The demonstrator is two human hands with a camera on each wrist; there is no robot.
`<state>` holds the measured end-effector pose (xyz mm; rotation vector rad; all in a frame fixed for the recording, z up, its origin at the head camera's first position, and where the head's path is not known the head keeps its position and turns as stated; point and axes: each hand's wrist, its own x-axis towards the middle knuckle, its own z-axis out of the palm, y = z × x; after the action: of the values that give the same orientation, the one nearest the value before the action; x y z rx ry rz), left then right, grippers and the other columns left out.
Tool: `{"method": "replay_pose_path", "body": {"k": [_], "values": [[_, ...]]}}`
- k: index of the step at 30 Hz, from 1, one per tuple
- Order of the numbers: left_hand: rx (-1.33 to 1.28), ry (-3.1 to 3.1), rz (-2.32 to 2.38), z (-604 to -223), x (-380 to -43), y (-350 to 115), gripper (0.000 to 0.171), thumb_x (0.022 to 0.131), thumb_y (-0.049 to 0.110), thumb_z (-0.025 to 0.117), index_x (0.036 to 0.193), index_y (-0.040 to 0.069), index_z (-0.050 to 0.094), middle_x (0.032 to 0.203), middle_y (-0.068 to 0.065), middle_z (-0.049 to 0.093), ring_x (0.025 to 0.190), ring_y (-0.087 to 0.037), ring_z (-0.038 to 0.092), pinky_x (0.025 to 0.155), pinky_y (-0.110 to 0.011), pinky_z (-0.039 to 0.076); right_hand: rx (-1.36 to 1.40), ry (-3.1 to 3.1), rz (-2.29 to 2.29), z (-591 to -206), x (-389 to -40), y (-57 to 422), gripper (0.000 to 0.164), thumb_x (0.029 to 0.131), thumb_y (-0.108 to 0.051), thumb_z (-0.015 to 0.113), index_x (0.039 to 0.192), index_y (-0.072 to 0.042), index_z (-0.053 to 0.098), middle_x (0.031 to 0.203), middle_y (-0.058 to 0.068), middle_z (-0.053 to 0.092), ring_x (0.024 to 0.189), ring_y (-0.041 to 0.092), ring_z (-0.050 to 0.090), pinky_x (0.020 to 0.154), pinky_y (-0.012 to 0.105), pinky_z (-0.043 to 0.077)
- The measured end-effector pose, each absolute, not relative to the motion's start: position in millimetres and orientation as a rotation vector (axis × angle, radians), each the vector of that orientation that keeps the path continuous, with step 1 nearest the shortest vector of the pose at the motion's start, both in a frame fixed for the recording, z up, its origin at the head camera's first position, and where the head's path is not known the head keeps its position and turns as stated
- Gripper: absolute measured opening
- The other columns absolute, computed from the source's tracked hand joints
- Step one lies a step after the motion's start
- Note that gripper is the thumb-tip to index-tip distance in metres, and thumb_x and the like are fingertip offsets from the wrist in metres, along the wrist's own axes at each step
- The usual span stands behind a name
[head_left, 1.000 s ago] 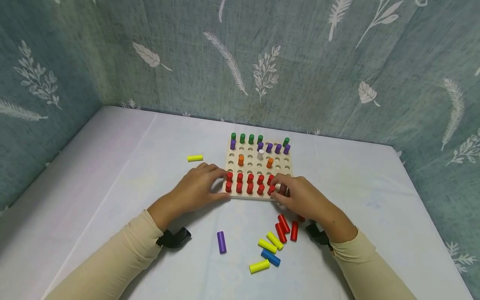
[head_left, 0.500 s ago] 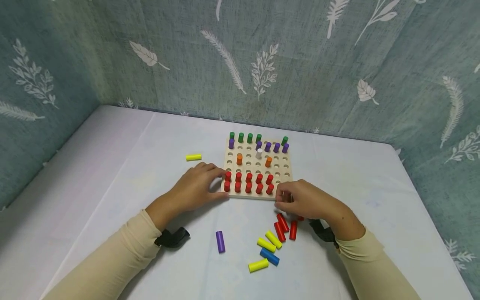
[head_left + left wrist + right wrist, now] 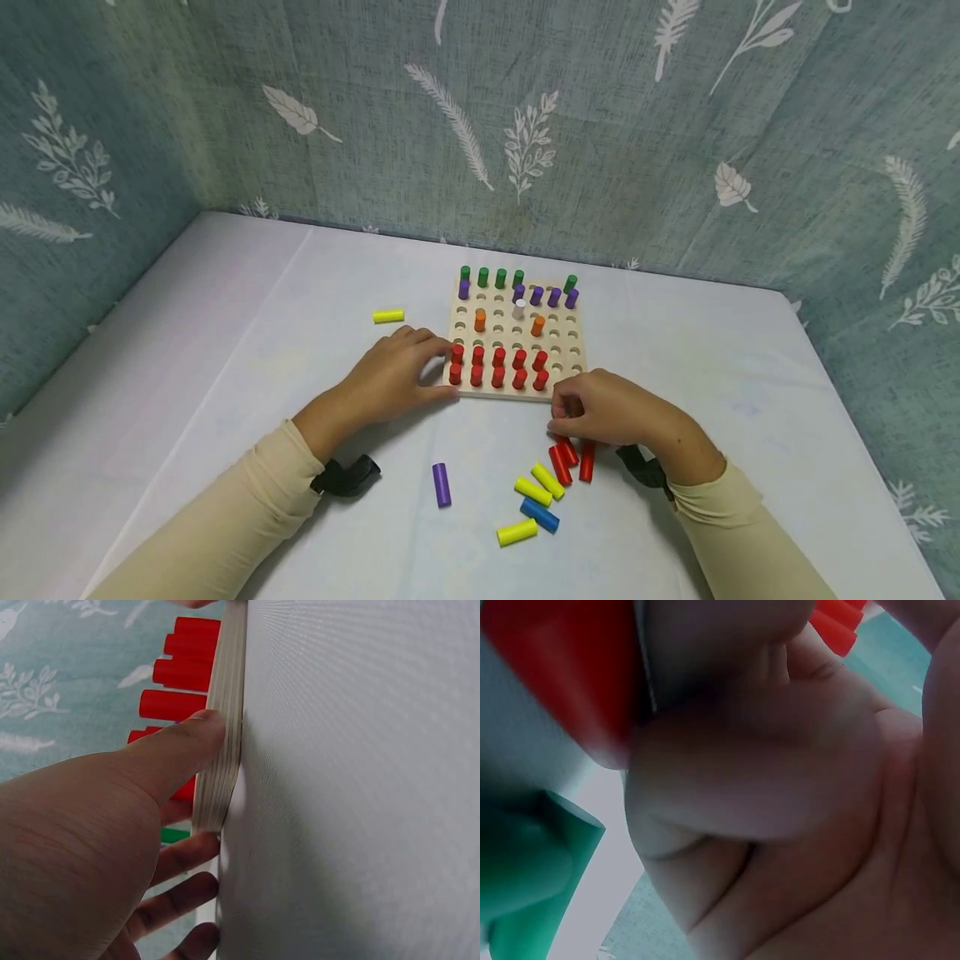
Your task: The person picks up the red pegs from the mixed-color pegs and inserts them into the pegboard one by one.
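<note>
In the head view a wooden pegboard (image 3: 507, 339) holds two front rows of red pegs (image 3: 498, 367), with green, purple, orange and white pegs behind. My left hand (image 3: 401, 375) is at the front left corner of the board. Its thumb (image 3: 184, 746) presses the front edge in the left wrist view, fingers bent round the side. My right hand (image 3: 611, 408) is low over the loose red pegs (image 3: 561, 465) before the board's right corner, fingers curled. A red peg (image 3: 566, 671) is right by its fingertips in the right wrist view; I cannot tell whether they pinch it.
Several loose yellow pegs (image 3: 517, 532) and a blue peg (image 3: 540, 515) lie in front of the board. A purple peg (image 3: 442, 485) lies further left, and a yellow peg (image 3: 388, 317) is left of the board. A patterned cloth (image 3: 360, 133) hangs behind the table.
My right hand has moved off the red peg at the board's front right, toward me, down to the loose red pegs. My left hand has stayed at the board's corner.
</note>
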<state>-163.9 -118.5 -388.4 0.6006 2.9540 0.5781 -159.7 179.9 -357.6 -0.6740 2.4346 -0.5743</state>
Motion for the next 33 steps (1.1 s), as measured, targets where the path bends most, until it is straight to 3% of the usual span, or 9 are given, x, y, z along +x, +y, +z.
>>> {"method": "replay_pose_path", "body": {"k": [17,33], "values": [[0.607,2.975,0.569,-389.8,-164.4,-118.3,0.064,0.077,0.047,0.084,0.13,0.016,0.065,0.127,-0.004,0.067,0.118,-0.025,0.057,0.103,-0.048,0.048,-0.689,2.469,-0.484,-359.8,-156.1,173.7,0.023,0.087,-0.027,0.078,0.075,-0.02,0.06,0.065,-0.006,0.055,0.061,0.01,0.053,0.055,0.025,0.045],[0.596,2.962,0.575,-389.7,-163.7,-118.5,0.063,0.078,0.047,0.084,0.13,0.017,0.065,0.127,-0.004,0.066,0.118,-0.024,0.057,0.104,-0.048,0.047,-0.743,2.405,-0.551,-359.2,-154.8,174.7,0.018,0.087,-0.02,0.077,0.082,-0.018,0.06,0.067,-0.006,0.055,0.062,0.009,0.053,0.054,0.023,0.047]]}}
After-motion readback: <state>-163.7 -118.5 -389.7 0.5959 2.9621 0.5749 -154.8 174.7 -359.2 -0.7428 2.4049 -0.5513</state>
